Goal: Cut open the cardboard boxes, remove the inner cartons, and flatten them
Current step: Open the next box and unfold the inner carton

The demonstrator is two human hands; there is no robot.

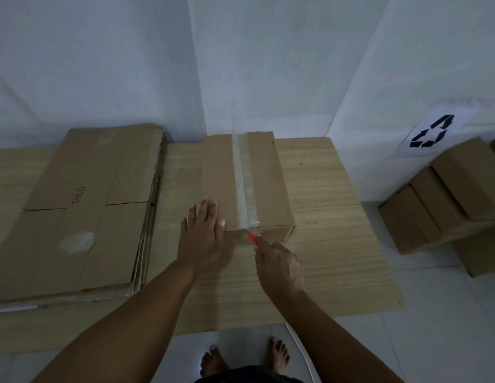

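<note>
Plain white walls, low wooden table (pixel 323 205). Sealed cardboard box (pixel 257 183) sits mid-table against the back edge, long axis and tape seam (pixel 244 178) running from the near edge toward the wall. Left hand (pixel 203 233) lies flat, fingers straight, on its near left corner. Right hand (pixel 279 266) grips an orange cutter (pixel 251 238) at the seam's near end. Box looks light and stiff, so I'd press down on the top panel.
</note>
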